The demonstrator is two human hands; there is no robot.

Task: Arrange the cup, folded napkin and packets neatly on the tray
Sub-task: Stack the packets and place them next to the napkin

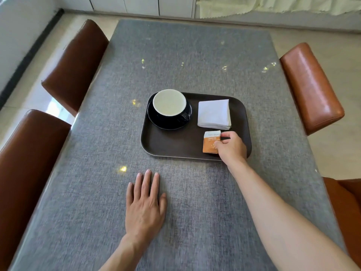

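A dark brown tray (172,145) lies on the grey table. At its back left stands a black cup (169,103) with a pale inside on a black saucer (156,120). A folded white napkin (214,113) lies at the tray's back right. Just in front of the napkin is an orange and white packet (210,142), with my right hand (231,146) pinching its right edge at the tray's front right corner. My left hand (145,202) rests flat on the table in front of the tray, fingers apart, holding nothing.
The table (195,55) has a grey woven cover. Two brown leather chairs (76,61) stand along its left side, another brown leather chair (310,89) on the right, and part of a further chair (343,202) at the near right.
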